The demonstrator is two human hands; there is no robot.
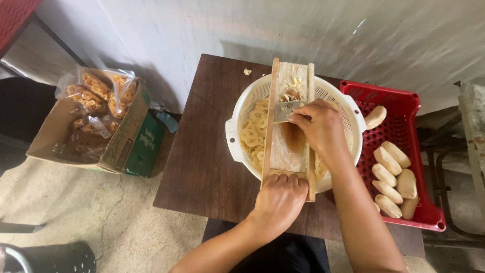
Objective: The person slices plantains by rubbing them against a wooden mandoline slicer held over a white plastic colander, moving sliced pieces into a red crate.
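Whatever the right hand [319,126] presses against the wooden slicer board [289,132] is hidden beneath curled fingers. Left hand [281,197] clenches the board's near end, over the white perforated bowl [343,101] on the dark wooden bench [202,162], against a pale wall.

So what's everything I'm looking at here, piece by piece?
Table: one, dark brown wood, centre.
Colander: one, white, on the table.
Slicer board: one, pale wood with a metal blade, lying across the colander.
Slices: many, pale yellow rounds, inside the colander.
Crate: one, red plastic, right of the colander.
Peeled pieces: about eight, cream, in the crate.
Cardboard box: one, brown and green, on the floor at left.
Snack bags: several, clear with golden chips, in the box.
Left hand: gripping the board's near end.
Right hand: pressed on the board by the blade.
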